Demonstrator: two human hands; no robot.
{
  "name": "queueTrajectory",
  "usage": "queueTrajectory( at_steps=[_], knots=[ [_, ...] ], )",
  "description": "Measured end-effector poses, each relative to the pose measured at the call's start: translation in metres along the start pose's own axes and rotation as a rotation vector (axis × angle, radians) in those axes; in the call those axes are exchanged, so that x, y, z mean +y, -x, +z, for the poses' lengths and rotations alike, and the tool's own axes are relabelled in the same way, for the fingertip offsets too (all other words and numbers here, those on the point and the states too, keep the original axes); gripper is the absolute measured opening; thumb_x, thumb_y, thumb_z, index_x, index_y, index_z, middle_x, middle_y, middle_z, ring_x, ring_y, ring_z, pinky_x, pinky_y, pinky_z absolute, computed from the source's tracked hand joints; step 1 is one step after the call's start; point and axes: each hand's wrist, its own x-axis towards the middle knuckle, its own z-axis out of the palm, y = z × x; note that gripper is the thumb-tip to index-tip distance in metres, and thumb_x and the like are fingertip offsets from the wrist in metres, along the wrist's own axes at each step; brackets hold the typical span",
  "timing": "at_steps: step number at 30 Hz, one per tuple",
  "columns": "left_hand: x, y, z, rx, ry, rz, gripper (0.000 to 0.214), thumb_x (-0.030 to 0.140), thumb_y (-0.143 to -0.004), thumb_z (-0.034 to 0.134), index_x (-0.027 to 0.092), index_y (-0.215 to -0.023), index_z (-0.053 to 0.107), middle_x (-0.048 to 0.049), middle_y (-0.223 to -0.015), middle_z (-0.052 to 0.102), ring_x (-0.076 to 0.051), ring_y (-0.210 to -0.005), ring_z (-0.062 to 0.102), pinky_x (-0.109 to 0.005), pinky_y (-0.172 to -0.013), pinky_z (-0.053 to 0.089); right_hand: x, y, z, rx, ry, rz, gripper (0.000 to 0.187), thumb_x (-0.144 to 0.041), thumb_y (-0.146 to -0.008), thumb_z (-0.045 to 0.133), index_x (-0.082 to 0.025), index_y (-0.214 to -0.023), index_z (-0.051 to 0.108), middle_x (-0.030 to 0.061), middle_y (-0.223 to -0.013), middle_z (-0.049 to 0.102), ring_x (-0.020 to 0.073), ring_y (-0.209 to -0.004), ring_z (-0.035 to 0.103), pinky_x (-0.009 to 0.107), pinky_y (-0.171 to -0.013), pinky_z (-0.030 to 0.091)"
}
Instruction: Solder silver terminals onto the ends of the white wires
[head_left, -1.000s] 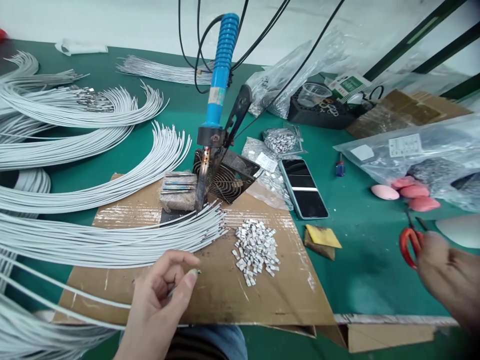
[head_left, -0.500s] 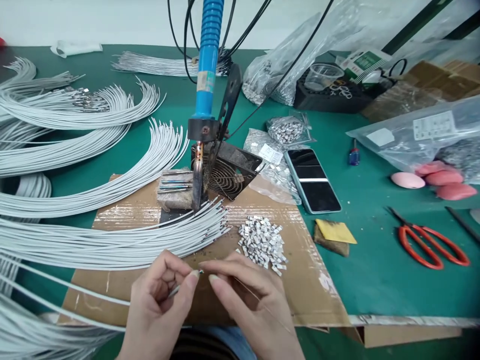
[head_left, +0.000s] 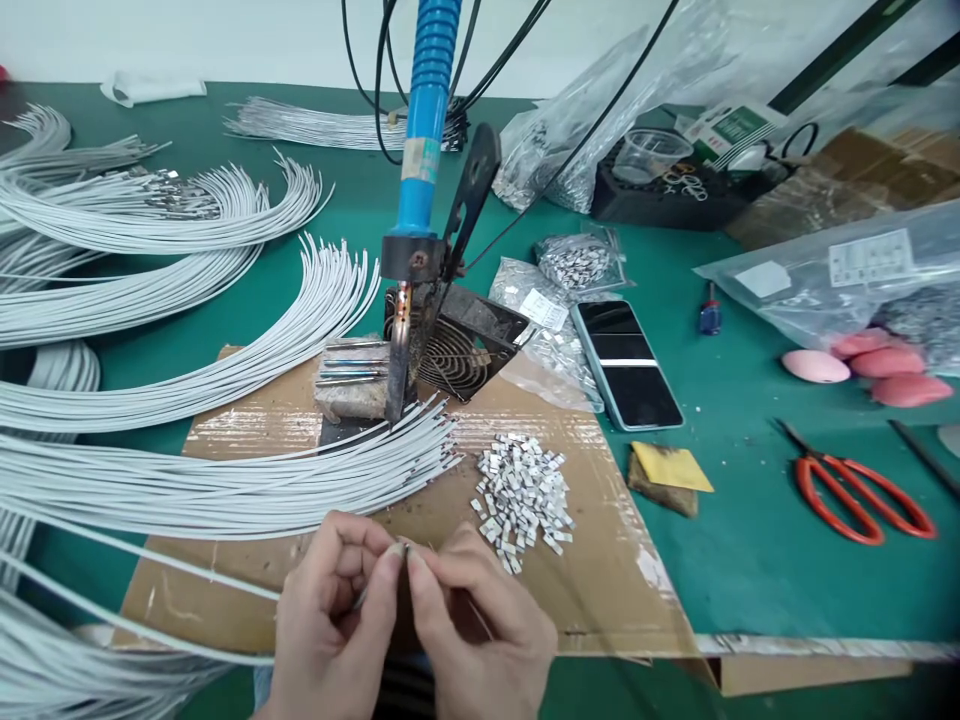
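My left hand [head_left: 334, 620] pinches the end of a thin white wire [head_left: 150, 560] between thumb and forefinger, low over the cardboard sheet [head_left: 592, 560]. My right hand [head_left: 480, 625] meets it fingertip to fingertip, fingers pinched at the wire's tip; whatever small thing they grip is too small to name. A heap of small white terminals [head_left: 521, 495] lies just beyond my right hand. A fan of white wires [head_left: 225, 485] ends beside the blue-handled soldering iron [head_left: 416, 200], which stands tip-down in its holder.
More white wire bundles [head_left: 150, 215] cover the green table at left. A small fan [head_left: 454, 355] sits behind the iron. A phone [head_left: 626, 365], a yellow sponge [head_left: 667, 475], red scissors [head_left: 855, 490], pink pieces [head_left: 862, 360] and plastic bags [head_left: 840, 270] lie to the right.
My right hand came in from near the scissors at the right edge to the middle. Its fingertips have closed against my left hand's at the wire tip.
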Motion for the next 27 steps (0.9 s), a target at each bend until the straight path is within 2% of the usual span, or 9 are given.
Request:
queueTrajectory(
  at_steps=[3,6,9,11,13,17,21,24,27],
  knots=[
    [0.002,-0.004,-0.002,-0.032,0.015,-0.035,0.032,0.047,-0.082,0.08,0.019,-0.076,0.064,0.0015,-0.057,0.065,-0.01,-0.05,0.054,-0.015,-0.048,0.04,0.009,0.005,-0.002,0.001,0.11,-0.194,0.022,-0.005,-0.089,0.066,-0.025,-0.091,0.074,-0.0045,-0.064,0.056,0.0114,-0.056,0.046,0.023,-0.052,0.037],
    [0.011,-0.008,-0.002,-0.046,0.015,-0.081,0.027,0.037,-0.075,0.084,0.017,-0.072,0.066,0.0035,-0.055,0.062,-0.007,-0.049,0.049,-0.012,-0.048,0.035,0.009,-0.008,-0.019,-0.179,0.179,-0.259,0.025,-0.002,-0.09,0.066,-0.024,-0.099,0.074,-0.0024,-0.069,0.06,0.0125,-0.06,0.051,0.025,-0.056,0.042],
    [0.02,-0.011,0.0,-0.032,-0.009,-0.089,0.021,0.032,-0.071,0.082,0.017,-0.068,0.068,0.0049,-0.055,0.058,-0.006,-0.049,0.045,-0.012,-0.049,0.033,0.003,-0.029,-0.038,-0.398,0.224,-0.252,0.022,-0.003,-0.093,0.064,-0.022,-0.101,0.071,-0.0011,-0.077,0.066,0.0128,-0.067,0.057,0.026,-0.064,0.047],
    [0.022,-0.012,-0.001,-0.038,-0.036,-0.09,0.019,0.031,-0.07,0.08,0.017,-0.067,0.068,0.0064,-0.052,0.053,-0.006,-0.049,0.042,-0.012,-0.049,0.031,-0.002,-0.041,-0.046,-0.492,0.242,-0.176,0.016,-0.011,-0.099,0.059,-0.021,-0.09,0.068,-0.0009,-0.077,0.064,0.0129,-0.069,0.058,0.027,-0.065,0.046],
    [0.021,-0.013,-0.003,-0.065,-0.076,-0.093,0.018,0.031,-0.071,0.078,0.016,-0.067,0.068,0.0072,-0.051,0.05,-0.006,-0.048,0.04,-0.013,-0.049,0.03,-0.006,-0.049,-0.048,-0.559,0.261,-0.122,0.024,-0.018,-0.103,0.053,-0.019,-0.081,0.062,-0.0009,-0.074,0.058,0.0133,-0.069,0.056,0.027,-0.063,0.042],
    [0.016,-0.017,-0.01,-0.233,-0.147,-0.102,0.019,0.032,-0.073,0.077,0.017,-0.068,0.067,0.0069,-0.051,0.047,-0.008,-0.047,0.038,-0.017,-0.047,0.028,-0.009,-0.053,-0.041,-0.66,0.291,-0.213,0.022,-0.012,-0.102,0.049,-0.019,-0.081,0.051,-0.0012,-0.077,0.049,0.0145,-0.074,0.05,0.028,-0.065,0.038],
    [0.019,-0.017,-0.007,-0.229,-0.155,-0.156,0.022,0.034,-0.072,0.076,0.016,-0.067,0.064,0.0084,-0.051,0.041,-0.008,-0.048,0.031,-0.019,-0.049,0.023,-0.004,-0.048,-0.039,-0.75,0.287,-0.287,0.022,-0.005,-0.101,0.042,-0.021,-0.087,0.042,-0.0013,-0.081,0.047,0.0158,-0.08,0.047,0.029,-0.069,0.037],
    [0.022,-0.015,-0.004,-0.234,-0.146,-0.19,0.023,0.035,-0.07,0.076,0.016,-0.065,0.064,0.0093,-0.049,0.039,-0.007,-0.048,0.029,-0.02,-0.05,0.021,0.001,-0.046,-0.048,-0.721,0.281,-0.265,0.021,-0.005,-0.099,0.044,-0.022,-0.087,0.045,-0.0014,-0.081,0.048,0.0155,-0.078,0.048,0.028,-0.068,0.038],
    [0.019,-0.019,-0.01,-0.166,-0.145,-0.153,0.023,0.036,-0.072,0.077,0.016,-0.067,0.066,0.0086,-0.05,0.042,-0.008,-0.049,0.032,-0.02,-0.05,0.023,0.003,-0.053,-0.071,-0.409,0.263,-0.135,0.024,-0.012,-0.103,0.05,-0.021,-0.081,0.051,-0.0023,-0.075,0.048,0.0132,-0.068,0.046,0.025,-0.059,0.037]
  ],
)
